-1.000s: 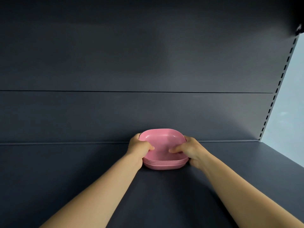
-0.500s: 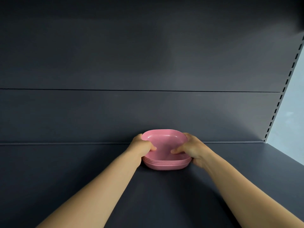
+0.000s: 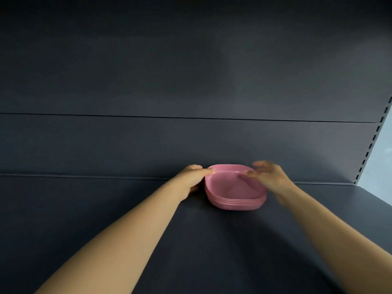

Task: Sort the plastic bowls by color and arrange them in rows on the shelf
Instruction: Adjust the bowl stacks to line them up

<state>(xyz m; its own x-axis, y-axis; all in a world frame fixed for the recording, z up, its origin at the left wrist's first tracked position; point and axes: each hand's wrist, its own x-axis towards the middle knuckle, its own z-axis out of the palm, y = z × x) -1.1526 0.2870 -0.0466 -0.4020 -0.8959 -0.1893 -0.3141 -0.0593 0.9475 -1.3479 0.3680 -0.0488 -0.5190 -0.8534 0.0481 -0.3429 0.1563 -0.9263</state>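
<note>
I see 1 stack of pink bowls (image 3: 235,187) on the dark shelf (image 3: 106,209), set close against the shelf's back panel (image 3: 191,145), right of the shelf's middle. The rims at the stack's near side look like about 5 nested bowls, though I cannot count them surely. My 2 hands flank the stack. My left hand (image 3: 192,179) lies at its left side, fingers stretched along the far-left rim, touching it. My right hand (image 3: 269,177) is blurred, fingers spread loose over the stack's right rim; I cannot tell whether it touches. Half a second ago both hands gripped the stack with thumbs hooked inside; now that grip has let go, and the stack sits on the shelf.
</note>
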